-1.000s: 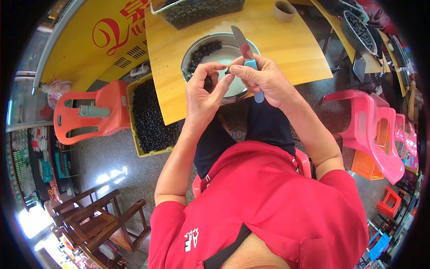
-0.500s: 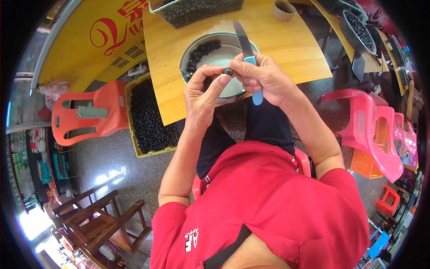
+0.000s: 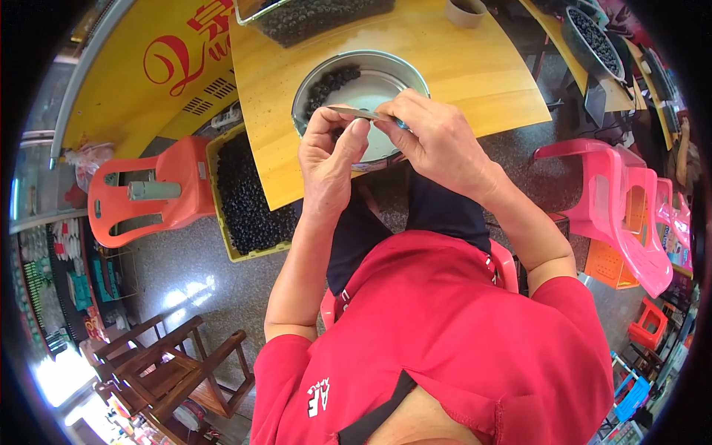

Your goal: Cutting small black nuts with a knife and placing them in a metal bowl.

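Observation:
My right hand (image 3: 445, 137) is closed round the blue handle of a knife (image 3: 354, 112), whose blade lies crosswise to the left. The blade reaches over the fingertips of my left hand (image 3: 326, 159), which are pinched together. A small dark round piece is between them, mostly hidden now by blade and thumb; its kind is not clear. Beneath both hands stands a round metal pot (image 3: 423, 80) on the wooden table. Dark pieces (image 3: 334, 85) are heaped along its left inner side.
A clear tub (image 3: 319, 21) of dark pieces and a tape roll (image 3: 466, 12) are at the table's far edge. Left of the table is a yellow crate (image 3: 239, 258) full of dark pieces, beside an orange chair (image 3: 189, 182). Pink chairs (image 3: 604, 193) stand at right.
The knife has swung from upright to lying flat across my left fingertips. My right hand has turned over, knuckles up, and the dark piece is now mostly covered.

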The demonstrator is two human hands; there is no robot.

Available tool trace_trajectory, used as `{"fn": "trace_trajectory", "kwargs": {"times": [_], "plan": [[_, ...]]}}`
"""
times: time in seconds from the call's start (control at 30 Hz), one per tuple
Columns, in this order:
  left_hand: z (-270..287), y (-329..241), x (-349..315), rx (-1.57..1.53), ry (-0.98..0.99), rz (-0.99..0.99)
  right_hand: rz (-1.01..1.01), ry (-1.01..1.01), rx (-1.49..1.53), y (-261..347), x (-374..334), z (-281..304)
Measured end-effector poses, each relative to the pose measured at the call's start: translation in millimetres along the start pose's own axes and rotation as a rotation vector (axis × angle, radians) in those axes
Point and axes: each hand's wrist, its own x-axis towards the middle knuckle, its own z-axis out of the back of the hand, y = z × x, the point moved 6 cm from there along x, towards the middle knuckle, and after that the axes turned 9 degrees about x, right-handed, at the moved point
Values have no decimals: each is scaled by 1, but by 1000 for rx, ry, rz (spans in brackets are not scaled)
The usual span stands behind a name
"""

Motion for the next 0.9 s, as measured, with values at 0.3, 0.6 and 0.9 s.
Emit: {"fn": "trace_trajectory", "kwargs": {"times": [0.3, 0.6, 0.9], "plan": [[-2, -5, -4, -48, 58, -47, -72, 15, -186, -17, -5, -5], [4, -7, -4, 125, -3, -83, -463, 3, 679, -23, 7, -8], [-6, -17, -6, 312, 55, -137, -769, 48, 1041, -20, -2, -16]]}}
